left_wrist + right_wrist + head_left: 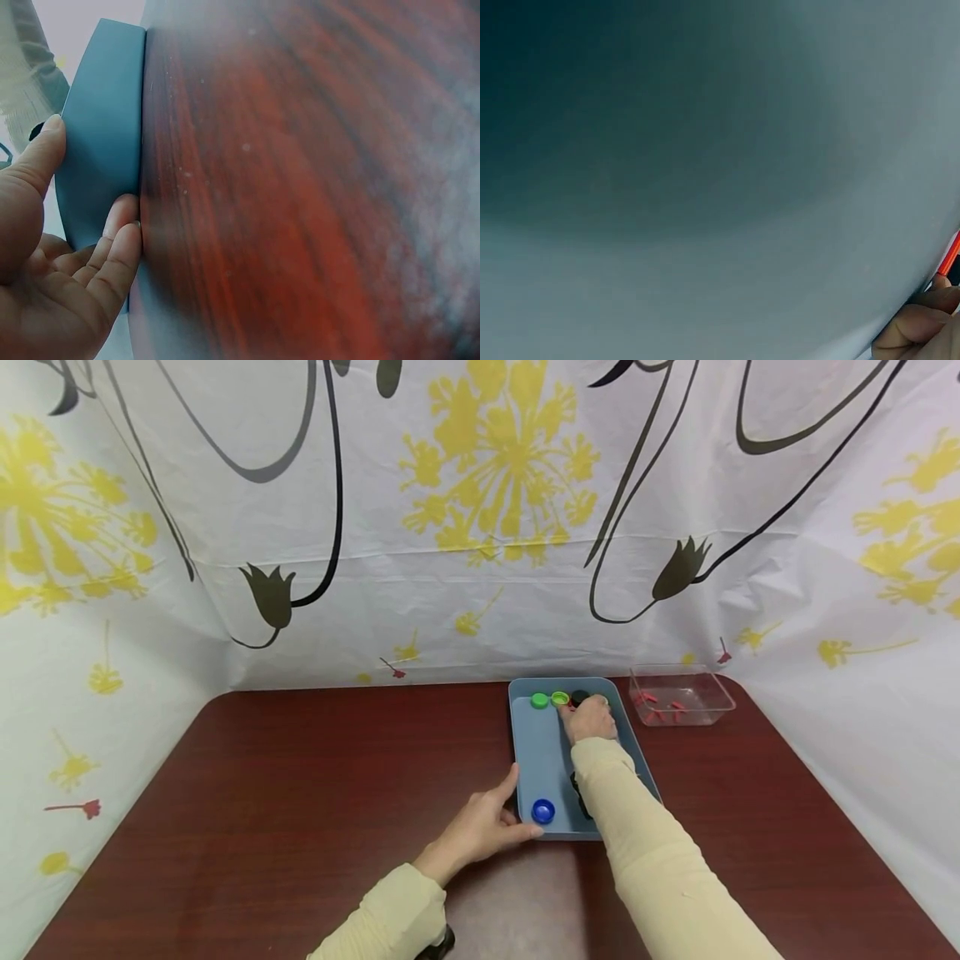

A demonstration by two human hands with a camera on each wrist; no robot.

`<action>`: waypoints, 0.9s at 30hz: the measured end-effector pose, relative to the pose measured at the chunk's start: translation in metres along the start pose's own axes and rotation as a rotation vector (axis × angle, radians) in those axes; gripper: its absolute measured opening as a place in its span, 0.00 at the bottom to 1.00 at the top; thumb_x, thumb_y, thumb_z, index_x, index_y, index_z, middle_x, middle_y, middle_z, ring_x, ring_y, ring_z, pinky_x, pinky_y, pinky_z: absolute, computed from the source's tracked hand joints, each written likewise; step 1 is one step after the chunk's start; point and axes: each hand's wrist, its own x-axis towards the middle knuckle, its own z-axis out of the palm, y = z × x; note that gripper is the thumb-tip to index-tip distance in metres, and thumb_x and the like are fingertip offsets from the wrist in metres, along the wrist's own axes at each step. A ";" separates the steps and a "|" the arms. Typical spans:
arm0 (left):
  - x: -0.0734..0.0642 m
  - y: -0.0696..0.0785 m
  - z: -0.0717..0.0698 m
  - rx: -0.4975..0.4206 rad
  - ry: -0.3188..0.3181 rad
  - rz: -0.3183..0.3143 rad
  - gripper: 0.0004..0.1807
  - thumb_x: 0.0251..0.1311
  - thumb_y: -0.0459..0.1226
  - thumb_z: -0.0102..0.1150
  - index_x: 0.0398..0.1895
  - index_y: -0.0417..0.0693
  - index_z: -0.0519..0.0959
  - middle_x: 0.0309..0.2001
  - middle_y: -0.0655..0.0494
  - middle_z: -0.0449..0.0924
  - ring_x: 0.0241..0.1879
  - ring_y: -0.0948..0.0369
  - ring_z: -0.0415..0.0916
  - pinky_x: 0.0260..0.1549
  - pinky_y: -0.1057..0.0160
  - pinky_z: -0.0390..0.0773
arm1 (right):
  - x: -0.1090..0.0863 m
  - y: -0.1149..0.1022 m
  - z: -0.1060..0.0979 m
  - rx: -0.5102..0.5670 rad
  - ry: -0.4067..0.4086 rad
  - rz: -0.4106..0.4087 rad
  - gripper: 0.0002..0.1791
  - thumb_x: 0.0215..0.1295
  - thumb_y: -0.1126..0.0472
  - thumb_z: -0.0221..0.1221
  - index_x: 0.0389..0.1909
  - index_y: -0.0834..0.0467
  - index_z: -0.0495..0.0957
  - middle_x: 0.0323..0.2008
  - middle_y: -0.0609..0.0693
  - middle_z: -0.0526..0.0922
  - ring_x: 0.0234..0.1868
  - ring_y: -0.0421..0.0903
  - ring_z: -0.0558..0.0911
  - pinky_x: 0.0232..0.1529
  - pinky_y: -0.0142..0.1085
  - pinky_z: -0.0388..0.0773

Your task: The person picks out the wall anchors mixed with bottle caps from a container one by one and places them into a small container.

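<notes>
A shallow blue-grey tray (542,760) lies on the table. My left hand (480,827) holds its near left corner, thumb at the front edge and index finger along the left side. In the left wrist view that hand's thumb and fingers touch the tray wall (105,112). At the tray's far end my right hand (590,720) pinches a small red stick (949,257), mostly hidden, beside a yellow-green cap (560,698) and a black cap (580,697). A green cap (539,701) is to their left. Near my left thumb sits a blue cap (543,812).
To the tray's right stands a clear plastic box (705,714) holding several small red sticks (652,700). Behind the dark red wooden table (337,760) hangs a patterned white cloth (450,635). My right sleeve covers part of the tray's right side.
</notes>
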 end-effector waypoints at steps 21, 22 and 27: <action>0.000 -0.001 0.001 -0.002 0.006 0.008 0.53 0.51 0.50 0.68 0.74 0.45 0.47 0.26 0.58 0.81 0.25 0.71 0.75 0.29 0.69 0.74 | -0.002 0.000 0.001 -0.004 0.016 -0.008 0.36 0.62 0.47 0.55 0.57 0.73 0.63 0.49 0.71 0.74 0.50 0.67 0.76 0.50 0.56 0.71; 0.000 -0.001 0.001 -0.002 0.007 0.008 0.53 0.51 0.50 0.68 0.74 0.45 0.47 0.26 0.58 0.81 0.25 0.71 0.75 0.30 0.69 0.74 | -0.001 0.000 0.001 -0.007 0.018 -0.010 0.36 0.62 0.47 0.54 0.57 0.74 0.63 0.49 0.71 0.74 0.49 0.67 0.76 0.50 0.56 0.71; -0.001 0.000 0.001 -0.004 0.009 0.005 0.53 0.51 0.51 0.68 0.74 0.46 0.47 0.26 0.58 0.81 0.25 0.71 0.75 0.30 0.69 0.74 | 0.001 0.000 0.003 -0.018 0.022 -0.021 0.35 0.63 0.49 0.52 0.58 0.74 0.62 0.48 0.71 0.74 0.48 0.67 0.76 0.48 0.56 0.72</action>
